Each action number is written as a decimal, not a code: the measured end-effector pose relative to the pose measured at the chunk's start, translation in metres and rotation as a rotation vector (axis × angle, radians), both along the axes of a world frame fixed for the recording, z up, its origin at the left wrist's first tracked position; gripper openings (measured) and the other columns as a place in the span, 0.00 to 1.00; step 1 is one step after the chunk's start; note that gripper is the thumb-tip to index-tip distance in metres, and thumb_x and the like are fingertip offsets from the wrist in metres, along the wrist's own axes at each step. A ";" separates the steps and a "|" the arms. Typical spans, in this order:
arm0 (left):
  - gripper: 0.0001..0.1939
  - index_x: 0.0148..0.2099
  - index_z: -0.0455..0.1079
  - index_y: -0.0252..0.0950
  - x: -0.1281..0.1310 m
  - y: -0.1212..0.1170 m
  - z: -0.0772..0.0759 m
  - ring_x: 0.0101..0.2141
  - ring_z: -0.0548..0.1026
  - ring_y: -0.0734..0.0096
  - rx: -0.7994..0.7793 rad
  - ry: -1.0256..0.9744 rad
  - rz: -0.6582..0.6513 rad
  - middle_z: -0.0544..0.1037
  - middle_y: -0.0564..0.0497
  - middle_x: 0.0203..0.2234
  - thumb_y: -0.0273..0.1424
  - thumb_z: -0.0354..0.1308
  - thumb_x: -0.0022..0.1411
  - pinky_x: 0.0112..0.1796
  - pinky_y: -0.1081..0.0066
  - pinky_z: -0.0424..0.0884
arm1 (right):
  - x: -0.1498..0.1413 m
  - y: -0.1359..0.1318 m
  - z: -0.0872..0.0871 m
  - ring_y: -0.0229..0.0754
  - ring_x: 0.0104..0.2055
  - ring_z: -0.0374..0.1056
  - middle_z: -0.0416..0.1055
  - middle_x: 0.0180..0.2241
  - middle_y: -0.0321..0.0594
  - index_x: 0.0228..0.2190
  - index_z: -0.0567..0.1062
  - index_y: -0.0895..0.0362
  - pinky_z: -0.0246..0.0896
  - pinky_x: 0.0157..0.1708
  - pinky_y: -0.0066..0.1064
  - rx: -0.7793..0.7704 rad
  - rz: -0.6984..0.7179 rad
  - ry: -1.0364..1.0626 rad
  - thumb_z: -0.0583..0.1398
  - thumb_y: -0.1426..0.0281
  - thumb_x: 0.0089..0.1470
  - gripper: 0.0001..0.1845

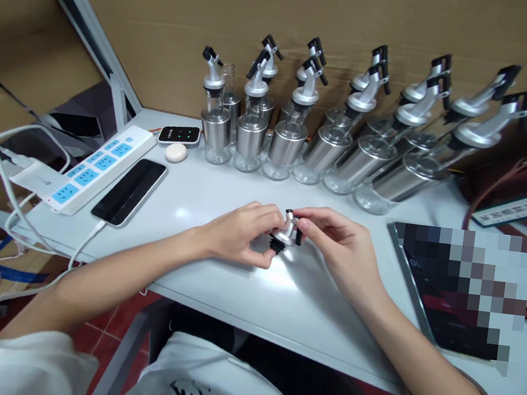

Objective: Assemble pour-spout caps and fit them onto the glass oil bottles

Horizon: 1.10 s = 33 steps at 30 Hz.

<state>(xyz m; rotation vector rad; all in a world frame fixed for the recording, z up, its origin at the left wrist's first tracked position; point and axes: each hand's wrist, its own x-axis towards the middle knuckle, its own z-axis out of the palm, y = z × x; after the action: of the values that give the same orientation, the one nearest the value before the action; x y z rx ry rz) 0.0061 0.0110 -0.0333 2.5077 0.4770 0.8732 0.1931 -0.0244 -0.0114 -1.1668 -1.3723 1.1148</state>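
Observation:
A silver pour spout (282, 232) with a black ribbed stopper and a black lever is held between my two hands, just above the white table (216, 281). My left hand (245, 230) grips its body from the left, fingers curled round it. From the other side, the thumb and index finger of my right hand (341, 244) pinch the black lever near the tip. Behind them stand two rows of glass bottles with steel sleeves (287, 142), most topped by the same kind of spout. One bottle at the back left (228, 79) shows no spout.
On the left lie a power strip (100, 169), a phone (131, 192) on a cable, a small device with green lights (179, 135) and a round white case (176, 153). A tablet (443, 294), partly pixelated, lies at the right. Cardboard (168, 34) stands behind.

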 end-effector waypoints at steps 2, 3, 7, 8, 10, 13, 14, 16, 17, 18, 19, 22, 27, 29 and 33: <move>0.12 0.41 0.57 0.37 0.001 -0.001 -0.001 0.35 0.71 0.67 -0.013 -0.022 0.011 0.71 0.50 0.33 0.26 0.52 0.53 0.39 0.67 0.68 | 0.000 -0.001 0.000 0.37 0.26 0.69 0.75 0.26 0.35 0.29 0.79 0.55 0.66 0.28 0.28 0.011 -0.010 -0.011 0.64 0.68 0.47 0.05; 0.13 0.42 0.56 0.37 0.001 -0.002 -0.001 0.35 0.71 0.67 -0.018 -0.031 0.015 0.71 0.50 0.33 0.26 0.52 0.53 0.39 0.67 0.69 | 0.001 -0.001 0.001 0.37 0.26 0.69 0.75 0.26 0.36 0.29 0.78 0.55 0.66 0.27 0.28 0.019 -0.018 -0.020 0.64 0.67 0.47 0.05; 0.17 0.47 0.56 0.38 0.002 -0.005 -0.002 0.37 0.72 0.67 -0.009 -0.028 0.003 0.72 0.49 0.37 0.26 0.51 0.55 0.41 0.66 0.69 | 0.001 -0.002 0.001 0.37 0.25 0.68 0.75 0.25 0.37 0.28 0.78 0.55 0.64 0.25 0.27 0.045 -0.051 -0.060 0.64 0.66 0.47 0.05; 0.17 0.49 0.56 0.38 0.002 -0.005 -0.002 0.38 0.72 0.67 -0.002 -0.026 0.000 0.72 0.48 0.38 0.26 0.51 0.56 0.42 0.66 0.69 | 0.001 -0.002 0.001 0.37 0.25 0.67 0.75 0.25 0.37 0.28 0.78 0.55 0.63 0.25 0.27 0.050 -0.058 -0.061 0.64 0.67 0.47 0.05; 0.18 0.50 0.57 0.38 0.002 -0.004 0.000 0.41 0.72 0.66 0.009 -0.024 0.004 0.72 0.46 0.40 0.25 0.50 0.57 0.43 0.66 0.69 | 0.001 -0.002 0.001 0.36 0.26 0.68 0.75 0.26 0.36 0.28 0.78 0.55 0.63 0.26 0.27 0.056 -0.079 -0.051 0.64 0.68 0.47 0.04; 0.17 0.51 0.60 0.38 0.001 -0.003 0.003 0.43 0.72 0.67 0.032 -0.016 0.013 0.72 0.46 0.41 0.24 0.50 0.58 0.43 0.67 0.69 | 0.001 -0.002 0.000 0.36 0.28 0.69 0.76 0.27 0.36 0.29 0.78 0.54 0.64 0.28 0.26 0.066 -0.121 -0.023 0.63 0.69 0.48 0.04; 0.17 0.51 0.61 0.37 0.001 -0.003 0.003 0.42 0.72 0.67 0.046 -0.016 0.012 0.72 0.46 0.41 0.24 0.50 0.58 0.43 0.68 0.70 | 0.002 -0.002 0.000 0.36 0.28 0.69 0.76 0.27 0.36 0.29 0.78 0.54 0.64 0.28 0.26 0.069 -0.133 -0.019 0.63 0.69 0.48 0.03; 0.17 0.50 0.62 0.37 0.001 -0.003 0.004 0.40 0.71 0.68 0.076 -0.021 0.006 0.71 0.46 0.40 0.24 0.50 0.58 0.42 0.69 0.70 | 0.002 -0.001 -0.001 0.36 0.27 0.68 0.75 0.26 0.35 0.29 0.78 0.54 0.64 0.28 0.27 0.074 -0.149 -0.020 0.63 0.69 0.48 0.04; 0.17 0.50 0.63 0.37 0.001 -0.003 0.004 0.40 0.71 0.69 0.086 -0.022 0.004 0.71 0.46 0.40 0.23 0.50 0.58 0.42 0.69 0.70 | 0.002 -0.001 -0.001 0.36 0.27 0.68 0.75 0.26 0.35 0.29 0.77 0.54 0.64 0.28 0.27 0.075 -0.153 -0.025 0.63 0.69 0.48 0.04; 0.17 0.50 0.63 0.37 0.001 -0.003 0.004 0.39 0.71 0.69 0.088 -0.018 0.005 0.71 0.46 0.40 0.23 0.50 0.58 0.41 0.69 0.70 | 0.002 -0.001 -0.001 0.36 0.27 0.68 0.75 0.26 0.36 0.29 0.78 0.54 0.64 0.27 0.27 0.076 -0.155 -0.032 0.63 0.69 0.48 0.04; 0.17 0.50 0.64 0.37 0.001 -0.003 0.004 0.39 0.71 0.69 0.084 -0.010 0.006 0.71 0.46 0.39 0.23 0.50 0.57 0.41 0.69 0.70 | 0.003 0.000 -0.001 0.37 0.27 0.68 0.75 0.26 0.36 0.29 0.78 0.54 0.64 0.28 0.28 0.074 -0.154 -0.039 0.63 0.68 0.48 0.04; 0.18 0.50 0.65 0.38 0.001 -0.004 0.004 0.38 0.71 0.69 0.053 0.020 0.012 0.71 0.47 0.39 0.24 0.50 0.56 0.41 0.69 0.70 | 0.003 0.001 -0.003 0.38 0.29 0.69 0.75 0.28 0.37 0.29 0.78 0.55 0.64 0.29 0.29 0.054 -0.135 -0.058 0.63 0.67 0.48 0.05; 0.19 0.50 0.64 0.37 0.000 -0.004 0.005 0.39 0.70 0.67 0.014 0.020 0.000 0.70 0.46 0.39 0.24 0.50 0.55 0.42 0.68 0.69 | 0.003 0.002 -0.005 0.36 0.25 0.65 0.74 0.27 0.36 0.30 0.78 0.55 0.62 0.27 0.28 0.043 -0.108 -0.071 0.63 0.65 0.49 0.07; 0.19 0.51 0.63 0.38 0.000 -0.003 0.004 0.39 0.70 0.67 -0.008 0.031 -0.005 0.69 0.47 0.39 0.24 0.50 0.55 0.42 0.68 0.69 | 0.004 0.002 -0.005 0.37 0.26 0.65 0.74 0.27 0.37 0.31 0.78 0.55 0.61 0.27 0.29 0.039 -0.102 -0.090 0.62 0.64 0.50 0.08; 0.20 0.51 0.63 0.38 0.000 -0.003 0.003 0.40 0.70 0.66 -0.035 0.065 -0.009 0.70 0.47 0.40 0.26 0.51 0.55 0.43 0.67 0.68 | 0.004 0.002 -0.005 0.38 0.26 0.65 0.73 0.25 0.37 0.31 0.79 0.55 0.61 0.27 0.29 0.036 -0.080 -0.138 0.60 0.62 0.53 0.11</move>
<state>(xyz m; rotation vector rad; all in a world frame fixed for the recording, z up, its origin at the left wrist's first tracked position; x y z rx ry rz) 0.0062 0.0084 -0.0301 2.5111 0.4979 0.7751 0.1974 -0.0226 -0.0168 -1.2807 -1.4317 0.9648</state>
